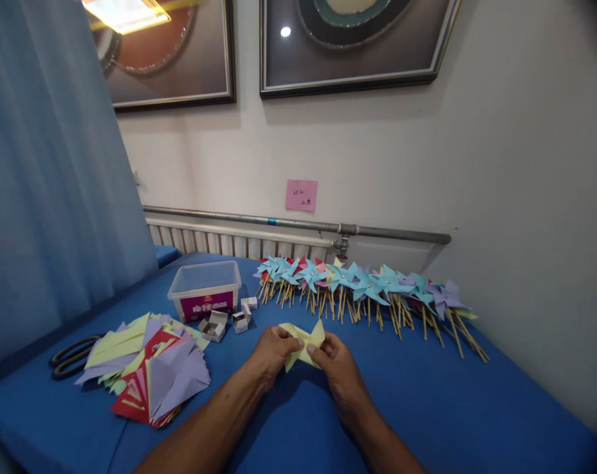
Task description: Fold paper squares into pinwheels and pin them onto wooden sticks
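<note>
Between both hands, a pale yellow paper pinwheel (302,334) is held a little above the blue tablecloth, its corners folded in toward the middle. My left hand (272,352) pinches its left side, thumb near the centre. On the other side my right hand (338,365) grips the paper, with the thumb also pressed near the centre. Whether a pin is under the thumbs cannot be seen. Just beyond the left hand stand small open white boxes (214,326). Finished pinwheels (370,284) on thin wooden sticks lie in a long row behind the right hand.
A pile of cut paper sheets (172,372) in purple, red, yellow and green lies at left, beside black-handled scissors (74,355). Behind it is a clear plastic tub (204,289). A radiator (239,245) and a pipe (397,232) run along the wall; a blue curtain (56,164) hangs left.
</note>
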Motion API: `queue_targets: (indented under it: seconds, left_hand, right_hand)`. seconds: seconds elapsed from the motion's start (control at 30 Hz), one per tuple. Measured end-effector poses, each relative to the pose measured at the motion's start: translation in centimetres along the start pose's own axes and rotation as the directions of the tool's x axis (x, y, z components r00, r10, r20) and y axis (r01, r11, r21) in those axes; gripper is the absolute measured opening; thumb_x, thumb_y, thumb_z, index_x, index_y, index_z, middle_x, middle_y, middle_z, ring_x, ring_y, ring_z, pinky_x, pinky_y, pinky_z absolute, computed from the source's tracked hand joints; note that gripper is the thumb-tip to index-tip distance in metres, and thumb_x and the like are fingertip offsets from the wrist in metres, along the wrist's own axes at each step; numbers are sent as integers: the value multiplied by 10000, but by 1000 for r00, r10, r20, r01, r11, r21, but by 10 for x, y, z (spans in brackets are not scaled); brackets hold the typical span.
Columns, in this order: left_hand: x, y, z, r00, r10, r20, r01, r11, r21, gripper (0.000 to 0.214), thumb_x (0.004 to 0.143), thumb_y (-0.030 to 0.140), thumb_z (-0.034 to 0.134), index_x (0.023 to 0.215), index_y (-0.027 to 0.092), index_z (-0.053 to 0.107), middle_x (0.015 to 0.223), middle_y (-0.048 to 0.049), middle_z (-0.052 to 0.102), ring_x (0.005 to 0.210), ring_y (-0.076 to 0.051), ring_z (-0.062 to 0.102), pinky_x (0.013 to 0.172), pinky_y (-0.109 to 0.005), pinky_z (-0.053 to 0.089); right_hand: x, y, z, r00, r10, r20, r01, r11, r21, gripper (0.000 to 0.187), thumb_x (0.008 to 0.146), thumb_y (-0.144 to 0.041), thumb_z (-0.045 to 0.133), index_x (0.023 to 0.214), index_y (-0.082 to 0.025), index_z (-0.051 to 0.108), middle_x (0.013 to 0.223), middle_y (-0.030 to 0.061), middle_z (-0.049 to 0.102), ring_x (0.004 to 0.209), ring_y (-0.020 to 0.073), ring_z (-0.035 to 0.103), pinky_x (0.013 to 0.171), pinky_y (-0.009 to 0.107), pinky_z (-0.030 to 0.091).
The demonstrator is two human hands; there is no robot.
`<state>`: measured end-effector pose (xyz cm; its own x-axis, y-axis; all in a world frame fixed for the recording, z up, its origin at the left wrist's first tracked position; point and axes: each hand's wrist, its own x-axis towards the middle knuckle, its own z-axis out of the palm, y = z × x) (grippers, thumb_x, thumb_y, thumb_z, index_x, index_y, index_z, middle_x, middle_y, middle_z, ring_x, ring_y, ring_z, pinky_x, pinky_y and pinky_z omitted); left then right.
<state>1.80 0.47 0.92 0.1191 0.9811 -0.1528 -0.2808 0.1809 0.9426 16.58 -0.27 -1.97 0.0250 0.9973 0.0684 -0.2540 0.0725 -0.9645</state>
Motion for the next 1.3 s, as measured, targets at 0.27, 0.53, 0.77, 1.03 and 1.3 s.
queue_targets:
  seconds: [0.27,0.53,0.77,1.03,1.3]
  left_hand:
    - [4,-6,-3,1000,-11,25,8,992,123,230,522,256,801,663,125,676,578,-25,657,503,-125,540,526,-250,396]
    - [10,4,-13,996,88,33,-94,946,309,156,625,255,773,678,146,674,611,0,640,536,-117,519,560,-248,381]
    - [18,25,-54,965,249,78,-188,458,869,125,797,144,630,756,177,744,693,-8,688,688,-162,608,646,-260,364]
    - [4,13,-30,935,228,271,-288,42,957,263,909,151,540,948,198,795,1031,-92,772,970,-228,697,828,-300,447]
    - [6,8,-24,954,183,236,-213,-133,968,306,978,218,477,1004,183,780,1086,-130,743,998,-250,702,836,-325,476]
  right_hand:
    - [-9,-12,0,999,-25,-29,20,988,-153,505,609,-411,876,1028,-200,690,800,24,757,698,222,669,631,305,498]
    - [-4,-13,-1,995,6,-104,-14,997,-74,388,567,-377,851,864,-197,679,634,-26,691,560,168,587,537,271,448]
    - [4,-18,-14,960,35,-278,-11,996,88,392,543,-333,830,882,-196,689,638,-24,712,544,174,605,544,284,473]
    - [6,-10,-15,962,51,-269,-26,995,96,363,570,-341,829,885,-214,701,649,-23,726,555,191,631,562,296,489]
    - [5,-8,-13,964,39,-261,-20,997,76,335,590,-342,819,880,-223,702,669,-20,735,560,193,631,557,294,478]
